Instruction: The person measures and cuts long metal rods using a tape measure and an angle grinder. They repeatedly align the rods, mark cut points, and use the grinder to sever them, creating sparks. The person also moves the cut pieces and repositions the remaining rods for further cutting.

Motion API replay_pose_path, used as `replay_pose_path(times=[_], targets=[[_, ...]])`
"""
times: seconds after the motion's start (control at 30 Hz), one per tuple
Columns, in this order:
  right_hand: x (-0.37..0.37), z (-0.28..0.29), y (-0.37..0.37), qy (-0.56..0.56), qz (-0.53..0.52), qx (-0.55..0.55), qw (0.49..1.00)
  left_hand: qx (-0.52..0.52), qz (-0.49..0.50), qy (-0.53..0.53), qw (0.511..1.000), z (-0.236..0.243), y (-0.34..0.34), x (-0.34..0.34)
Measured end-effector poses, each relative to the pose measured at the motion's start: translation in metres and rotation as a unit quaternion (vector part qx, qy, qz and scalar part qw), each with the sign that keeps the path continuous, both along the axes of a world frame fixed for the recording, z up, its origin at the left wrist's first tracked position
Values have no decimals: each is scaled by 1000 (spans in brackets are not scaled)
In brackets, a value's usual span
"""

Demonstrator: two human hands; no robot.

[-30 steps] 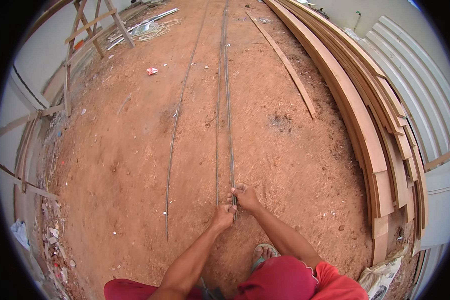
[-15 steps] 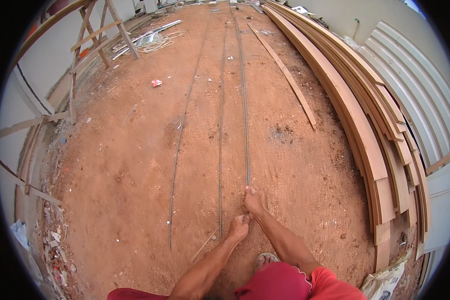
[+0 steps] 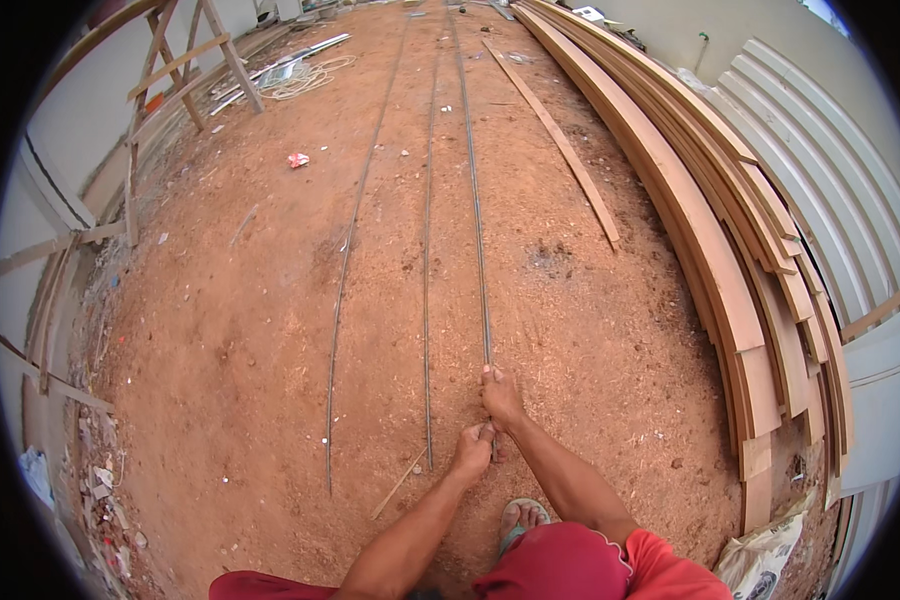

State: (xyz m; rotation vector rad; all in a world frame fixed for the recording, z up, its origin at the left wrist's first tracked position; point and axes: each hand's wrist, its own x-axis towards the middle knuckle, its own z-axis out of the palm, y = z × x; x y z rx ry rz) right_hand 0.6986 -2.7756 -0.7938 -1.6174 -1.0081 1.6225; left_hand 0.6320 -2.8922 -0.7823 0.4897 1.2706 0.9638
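A long, thin steel rebar [image 3: 476,220] runs away from me over the ground; it may be more than one bar side by side. My right hand [image 3: 502,396] is wrapped round its near part, thumb along the top. Just behind and a little left, my left hand [image 3: 472,454] grips the near end, close against my right wrist. To the left, a second rebar [image 3: 427,310] lies on the reddish dirt, and a third rebar [image 3: 338,290] farther left. A thin wooden stick [image 3: 398,484] rests beside my left forearm.
Stacked wooden planks [image 3: 710,270] line the right side, with corrugated sheets [image 3: 810,150] behind. A single wood strip [image 3: 560,140] lies on the dirt. At far left stand a wooden trestle [image 3: 185,70] and a coil of cable [image 3: 315,78]. My sandalled foot [image 3: 522,516] is below my hands.
The view has shifted slightly, so the surroundings appear farther left. Both hands keep their grip on the rebar. More of my sandalled foot shows.
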Motion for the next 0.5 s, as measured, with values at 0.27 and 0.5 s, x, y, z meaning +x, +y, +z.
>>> replay_pose_path(times=[0.27, 0.5], targets=[[-59, 134, 1, 296, 40, -59, 953, 67, 2, 98, 993, 134, -6, -72], [-142, 52, -6, 182, 87, 3, 979, 31, 18, 98, 995, 75, -13, -135]])
